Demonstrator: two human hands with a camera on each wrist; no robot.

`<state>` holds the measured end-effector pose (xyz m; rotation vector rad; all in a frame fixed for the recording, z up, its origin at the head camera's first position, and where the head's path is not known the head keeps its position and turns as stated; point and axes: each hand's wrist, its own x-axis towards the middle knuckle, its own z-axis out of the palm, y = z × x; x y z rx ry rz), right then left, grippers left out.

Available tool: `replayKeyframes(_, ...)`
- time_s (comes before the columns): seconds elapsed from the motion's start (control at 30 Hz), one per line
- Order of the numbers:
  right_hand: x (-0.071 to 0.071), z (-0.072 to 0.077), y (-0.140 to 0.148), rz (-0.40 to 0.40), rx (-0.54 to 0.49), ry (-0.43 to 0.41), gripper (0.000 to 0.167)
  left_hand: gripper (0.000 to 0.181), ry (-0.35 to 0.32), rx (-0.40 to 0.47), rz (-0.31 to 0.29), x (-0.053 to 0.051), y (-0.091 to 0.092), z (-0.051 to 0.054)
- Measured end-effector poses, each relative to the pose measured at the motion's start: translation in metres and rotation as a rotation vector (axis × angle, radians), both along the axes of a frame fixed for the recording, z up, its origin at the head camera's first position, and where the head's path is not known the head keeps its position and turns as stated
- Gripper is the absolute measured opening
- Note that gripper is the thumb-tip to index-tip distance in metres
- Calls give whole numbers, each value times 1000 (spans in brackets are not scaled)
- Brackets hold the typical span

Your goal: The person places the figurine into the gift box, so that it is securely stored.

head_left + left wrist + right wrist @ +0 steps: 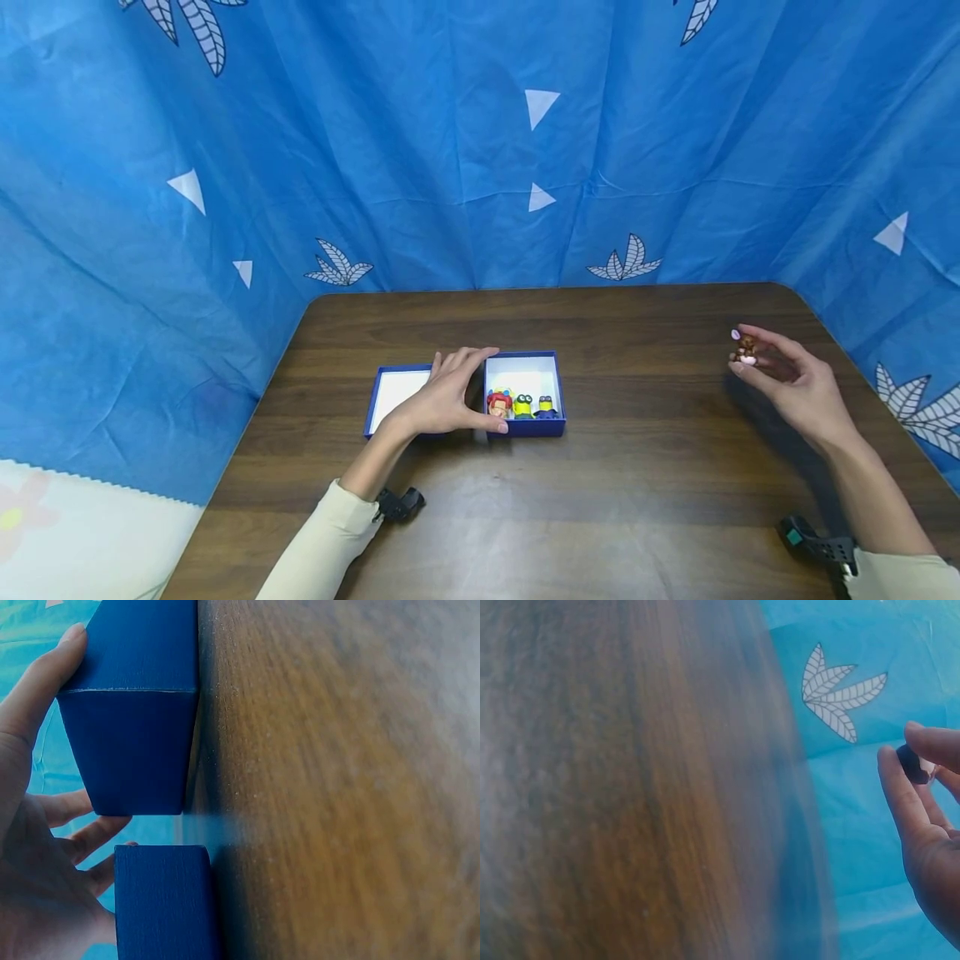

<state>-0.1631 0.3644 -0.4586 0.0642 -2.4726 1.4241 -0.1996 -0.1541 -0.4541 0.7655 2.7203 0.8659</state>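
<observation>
Currently: small brown figurine [747, 348], pale pink-white patches | right hand [804, 393] pinches it, well right of blue box [528, 428] | left hand [444, 401] grips the box's left end

Includes three small figures [523, 407] and one blue box [527, 428] at frame centre, one shallow tray [397, 387] just left, one brown figure [747, 347] far right, and two hands [806, 396].

My left hand [442, 402] hides the right side of the shallow blue tray [396, 388]. Brown figurine [746, 347]: face too small to read, partly covered by my right hand [806, 392]. Left wrist view: blue box [135, 750] cut off at top. Right wrist view: wooden tabletop [630, 795] blurred.
</observation>
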Motion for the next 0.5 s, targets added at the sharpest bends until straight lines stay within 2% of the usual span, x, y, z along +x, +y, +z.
replayKeyframes(0.2, 2, 1, 0, 8, -9, -32, 61, 120, 9, -3, -3, 0, 1, 0)
replayKeyframes(0.33, 2, 1, -1, -24, 21, -44, 59, 120, 8, 3, -8, 1, 1, 0)
replayKeyframes(0.5, 5, 3, 0, -47, 41, -100, 58, 120, 10, 6, -8, 0, 1, 0)
